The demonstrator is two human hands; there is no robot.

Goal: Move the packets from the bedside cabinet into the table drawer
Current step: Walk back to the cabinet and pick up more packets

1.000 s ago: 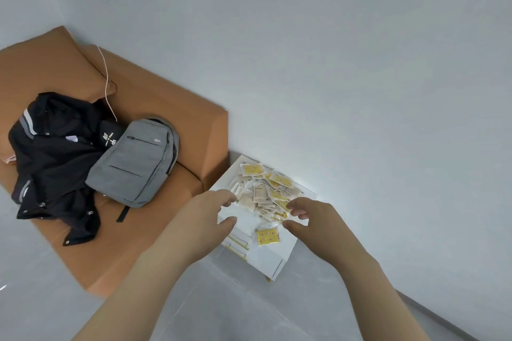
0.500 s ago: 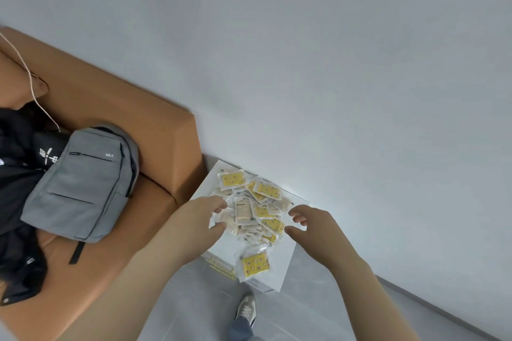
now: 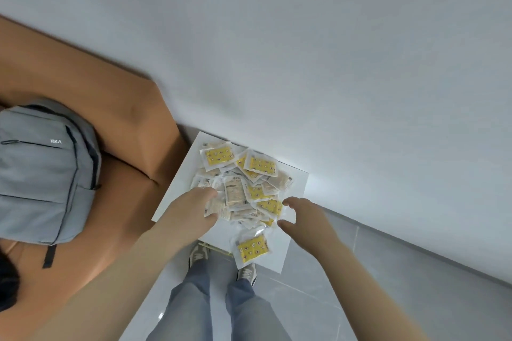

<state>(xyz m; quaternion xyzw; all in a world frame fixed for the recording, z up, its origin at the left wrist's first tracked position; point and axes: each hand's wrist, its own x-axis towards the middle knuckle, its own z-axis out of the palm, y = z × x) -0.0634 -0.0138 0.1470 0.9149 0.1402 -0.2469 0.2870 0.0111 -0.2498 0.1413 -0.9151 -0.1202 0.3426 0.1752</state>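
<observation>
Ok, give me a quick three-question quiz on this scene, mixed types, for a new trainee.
1. True or false: the pile of packets already lies in a drawer.
2. Where is the lone yellow packet? A) on the sofa B) on the cabinet, near its front edge C) on the floor
3. Fill in: the ___ hand is at the side of the pile nearer the grey backpack.

Key: 1 false, the pile lies on the cabinet top. 2 B. 3 left hand.
</observation>
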